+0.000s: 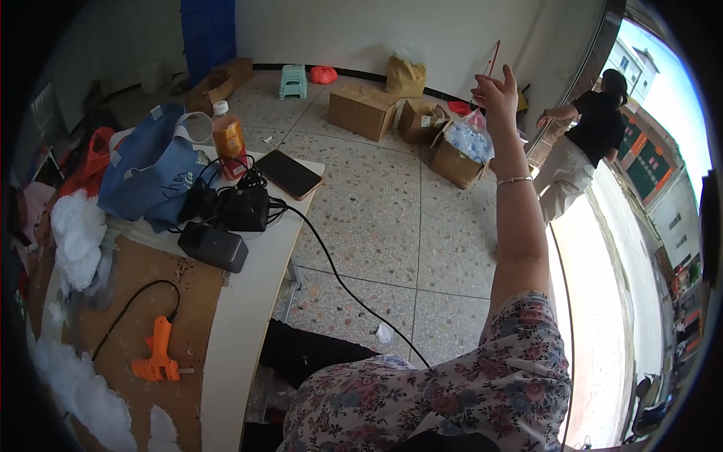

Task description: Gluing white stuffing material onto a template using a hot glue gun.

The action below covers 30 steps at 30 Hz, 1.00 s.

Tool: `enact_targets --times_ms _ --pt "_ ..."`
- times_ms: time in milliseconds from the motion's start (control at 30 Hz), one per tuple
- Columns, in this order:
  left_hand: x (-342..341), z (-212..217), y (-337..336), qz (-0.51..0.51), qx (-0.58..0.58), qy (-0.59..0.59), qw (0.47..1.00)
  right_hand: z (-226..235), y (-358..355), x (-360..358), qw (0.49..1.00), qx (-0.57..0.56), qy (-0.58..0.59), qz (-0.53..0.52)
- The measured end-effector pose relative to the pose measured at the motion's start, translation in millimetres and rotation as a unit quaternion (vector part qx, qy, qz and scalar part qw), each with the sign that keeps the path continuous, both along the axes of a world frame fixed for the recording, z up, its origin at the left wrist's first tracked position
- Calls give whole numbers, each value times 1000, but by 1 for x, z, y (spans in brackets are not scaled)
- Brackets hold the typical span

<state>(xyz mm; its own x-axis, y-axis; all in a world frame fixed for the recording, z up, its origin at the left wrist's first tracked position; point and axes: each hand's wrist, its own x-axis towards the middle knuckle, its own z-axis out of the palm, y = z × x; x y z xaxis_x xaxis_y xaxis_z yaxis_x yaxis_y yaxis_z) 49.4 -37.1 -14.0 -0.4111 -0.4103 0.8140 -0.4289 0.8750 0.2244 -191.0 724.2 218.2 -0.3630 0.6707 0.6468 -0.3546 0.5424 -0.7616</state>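
My right hand point(495, 100) is raised at the end of my outstretched arm, with a thin bracelet on the wrist. Nothing is held in it; its fingers are apart, some bent and one stretched upward. Behind it in the picture are an open carton point(459, 162) of clear plastic-wrapped things and a red-handled tool by the wall. My left hand is out of sight. On the table to the left, an orange glue gun point(158, 354) lies on a brown board point(143, 290), its cord trailing away. White fluffy stuffing point(78, 230) sits around the board.
A blue bag point(147, 177), an orange drink bottle point(228, 139), a phone point(289, 174) and black adapters point(245, 209) crowd the table's far end. A black cable point(339, 275) crosses the floor. Cartons point(361, 111) and a stool point(293, 81) stand farther back. A person point(591, 124) is at the doorway.
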Motion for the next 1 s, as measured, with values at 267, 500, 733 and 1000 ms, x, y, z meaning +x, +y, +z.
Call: enact_targets --times_ms 267,500,733,1000 --pt "3 -3 -7 -35 -90 -14 995 -20 152 59 944 -300 130 -48" --pt "14 -31 -40 -58 263 101 958 -44 141 48 936 -325 117 -67" --pt "1 5 3 -28 -44 -12 999 -74 105 20 941 -331 69 -15" --pt "1 2 2 6 -33 -4 999 -226 -44 18 879 -293 -291 238"
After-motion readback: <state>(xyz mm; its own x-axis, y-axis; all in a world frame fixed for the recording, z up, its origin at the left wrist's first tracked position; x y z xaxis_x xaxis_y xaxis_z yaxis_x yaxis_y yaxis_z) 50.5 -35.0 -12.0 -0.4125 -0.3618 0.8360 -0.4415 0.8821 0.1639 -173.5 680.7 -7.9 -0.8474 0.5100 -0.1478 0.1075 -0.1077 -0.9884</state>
